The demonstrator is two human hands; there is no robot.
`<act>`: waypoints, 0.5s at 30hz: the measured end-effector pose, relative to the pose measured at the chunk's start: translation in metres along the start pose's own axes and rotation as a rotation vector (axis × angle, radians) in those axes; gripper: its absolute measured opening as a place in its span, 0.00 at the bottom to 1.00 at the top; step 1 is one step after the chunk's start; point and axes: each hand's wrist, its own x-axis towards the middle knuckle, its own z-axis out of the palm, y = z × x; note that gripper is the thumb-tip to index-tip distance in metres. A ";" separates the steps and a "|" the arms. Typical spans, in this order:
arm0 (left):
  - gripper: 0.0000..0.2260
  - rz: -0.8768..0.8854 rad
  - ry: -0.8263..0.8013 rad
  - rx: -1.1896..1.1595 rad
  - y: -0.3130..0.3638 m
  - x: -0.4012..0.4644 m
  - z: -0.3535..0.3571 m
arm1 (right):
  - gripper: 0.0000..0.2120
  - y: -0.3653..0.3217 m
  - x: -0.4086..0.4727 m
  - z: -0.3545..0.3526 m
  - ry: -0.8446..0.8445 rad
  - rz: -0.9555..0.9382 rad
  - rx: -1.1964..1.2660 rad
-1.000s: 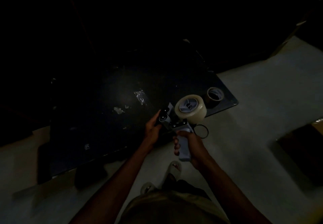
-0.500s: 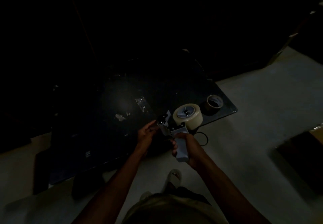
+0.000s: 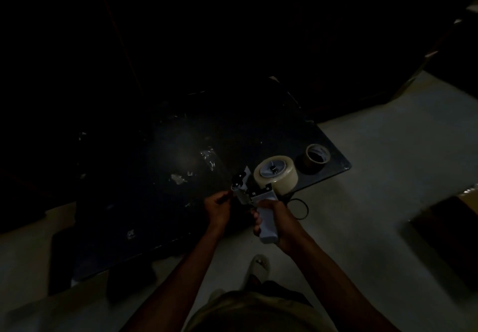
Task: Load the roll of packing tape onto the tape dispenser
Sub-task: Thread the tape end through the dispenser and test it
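Right hand [image 3: 282, 217] grip still round tape dispenser [image 3: 258, 202] handle, left hand [image 3: 217, 210] now lower, fingers pinched at its front end

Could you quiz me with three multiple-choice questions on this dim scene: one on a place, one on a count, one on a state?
1. Where is the clear tape roll?
A. on the floor
B. on the tape dispenser
C. inside a box

2. How many tape rolls show?
A. two
B. four
C. none

3. What is the right hand doing?
A. hanging idle
B. pressing flat on the table
C. gripping the dispenser's handle

Answers: 1 B, the roll sits on the dispenser's hub. 2 A, a darker roll stands on the table's corner. 3 C, fingers wrap the pale handle.
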 end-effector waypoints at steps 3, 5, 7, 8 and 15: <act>0.04 0.066 -0.013 0.086 0.002 0.000 0.000 | 0.07 0.001 0.000 0.001 0.016 -0.009 -0.005; 0.06 0.071 -0.049 0.175 0.000 0.005 0.001 | 0.07 0.005 0.003 0.003 0.045 -0.023 -0.009; 0.04 -0.027 -0.141 0.168 -0.027 0.020 0.003 | 0.08 0.007 0.006 0.004 0.066 -0.037 -0.003; 0.06 -0.082 -0.155 0.153 -0.022 0.014 0.006 | 0.09 0.007 0.006 0.005 0.062 -0.045 0.005; 0.20 -0.349 -0.333 -0.159 0.030 -0.020 0.024 | 0.13 0.000 0.017 0.009 0.028 -0.032 0.055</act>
